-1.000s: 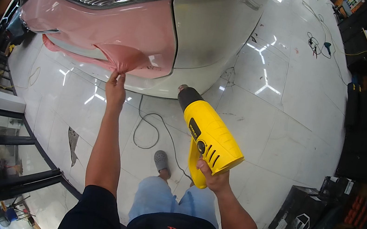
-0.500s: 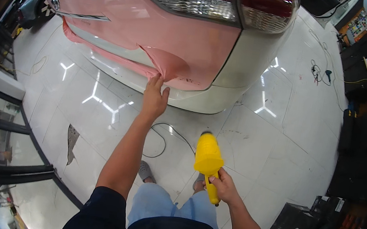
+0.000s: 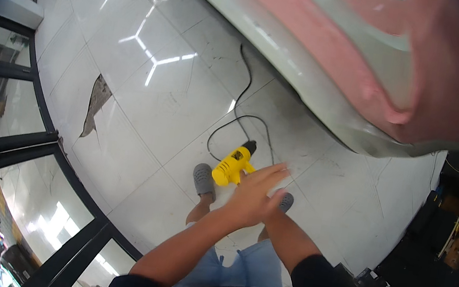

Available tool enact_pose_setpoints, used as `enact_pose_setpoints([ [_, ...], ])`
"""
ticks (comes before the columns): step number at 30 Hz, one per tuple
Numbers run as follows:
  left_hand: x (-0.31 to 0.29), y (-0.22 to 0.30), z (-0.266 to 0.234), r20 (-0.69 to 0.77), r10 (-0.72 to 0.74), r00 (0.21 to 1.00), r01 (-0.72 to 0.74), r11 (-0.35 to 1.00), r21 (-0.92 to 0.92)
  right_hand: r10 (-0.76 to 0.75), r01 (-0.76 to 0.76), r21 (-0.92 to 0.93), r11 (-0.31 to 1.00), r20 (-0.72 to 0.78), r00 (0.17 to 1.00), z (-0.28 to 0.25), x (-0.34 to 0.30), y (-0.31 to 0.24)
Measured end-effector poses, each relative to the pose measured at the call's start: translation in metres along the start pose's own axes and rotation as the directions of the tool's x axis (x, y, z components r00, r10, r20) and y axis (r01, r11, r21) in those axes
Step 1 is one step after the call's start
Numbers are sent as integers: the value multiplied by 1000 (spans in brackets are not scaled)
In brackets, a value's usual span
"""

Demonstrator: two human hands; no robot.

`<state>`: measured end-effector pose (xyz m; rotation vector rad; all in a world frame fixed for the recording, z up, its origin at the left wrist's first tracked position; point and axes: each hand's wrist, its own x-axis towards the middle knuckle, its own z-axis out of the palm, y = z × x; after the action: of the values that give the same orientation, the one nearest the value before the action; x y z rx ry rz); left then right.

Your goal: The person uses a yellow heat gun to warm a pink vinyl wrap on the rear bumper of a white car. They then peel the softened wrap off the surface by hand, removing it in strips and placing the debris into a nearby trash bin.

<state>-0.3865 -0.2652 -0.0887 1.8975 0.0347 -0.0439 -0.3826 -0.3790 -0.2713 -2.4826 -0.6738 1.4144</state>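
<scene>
In front of my legs my left hand (image 3: 256, 193) is stretched out flat, its fingertips blurred and pointing up and to the right. It crosses over my right hand, which it mostly hides. A yellow heat gun (image 3: 230, 168) with a black nozzle shows just past the left hand. Its handle runs back behind that hand to where my right forearm (image 3: 287, 237) ends, so it appears held in the right. Beyond it, at the upper right, is a car's white bumper (image 3: 328, 107). Above the bumper, loose pink film (image 3: 337, 47) is bunched along the car body; neither hand touches it.
A black cord (image 3: 248, 81) loops over the pale tiled floor (image 3: 146, 108) around the heat gun. A broken tile patch (image 3: 96, 104) lies to the left, near a dark-framed glass partition (image 3: 36, 143). My grey clogs (image 3: 204, 179) stand below the gun. Dark boxes (image 3: 371, 284) sit at the lower right.
My left hand has let go of the pink film and come down over the right. The heat gun has swung left and tilted. The view has turned, bringing the bumper to the upper right.
</scene>
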Motion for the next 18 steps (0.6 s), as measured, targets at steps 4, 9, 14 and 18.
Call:
enact_pose_setpoints([
  [4, -168, -147, -87, -216, -643, 735, 654, 756, -21, -71, 87, -245, 966, 76, 995, 31, 131, -35],
  [9, -390, -209, -132, -347, -899, 267, 962, 227, 152, -139, 130, -399, 908, 7, 990, 60, 273, -58],
  [14, -444, -227, -84, -226, -965, 131, 989, 142, -32, -182, 129, -398, 908, -97, 979, 87, 326, -49],
  [18, -343, -227, -63, -215, -928, 304, 883, 359, -303, -234, 268, -322, 908, 141, 962, 52, 234, -87],
])
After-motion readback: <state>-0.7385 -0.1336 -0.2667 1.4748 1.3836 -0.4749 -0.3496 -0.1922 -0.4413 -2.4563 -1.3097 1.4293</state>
